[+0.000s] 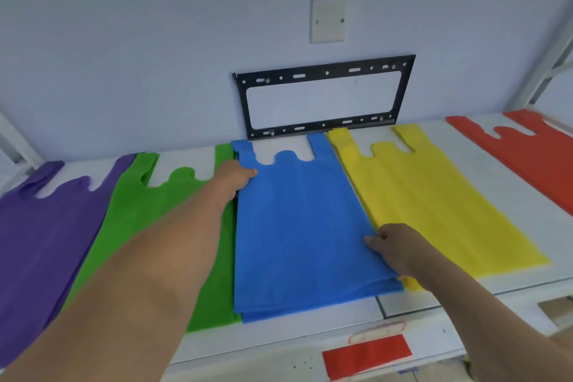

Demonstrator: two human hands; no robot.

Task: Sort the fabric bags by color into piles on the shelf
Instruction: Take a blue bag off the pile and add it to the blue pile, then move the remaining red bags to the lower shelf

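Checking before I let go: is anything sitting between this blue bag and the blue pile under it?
Nothing visible. The left hand and right hand hold the top blue bag by its edges, directly on the blue pile, between the green pile and the yellow pile.

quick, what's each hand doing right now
Left hand: grips the blue bag at its left edge.
Right hand: grips the blue bag's right edge.
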